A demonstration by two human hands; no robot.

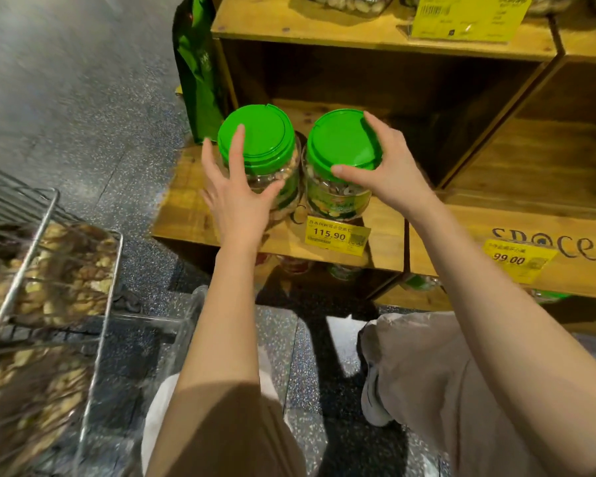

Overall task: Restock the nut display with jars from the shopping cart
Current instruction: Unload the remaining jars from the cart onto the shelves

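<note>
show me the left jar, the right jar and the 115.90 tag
left jar [269,132]: head view, top of its green lid
right jar [338,139]: head view, middle of its green lid
115.90 tag [336,235]: head view, middle of the yellow label

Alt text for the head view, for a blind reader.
A left hand grips the left jar and a right hand the right jar, both green-lidded, on a wooden shelf. A wire cart stands left.

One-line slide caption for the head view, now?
Left hand grips left jar, right hand grips right jar by its lid, side by side on the shelf behind the 115.90 tag.
</note>
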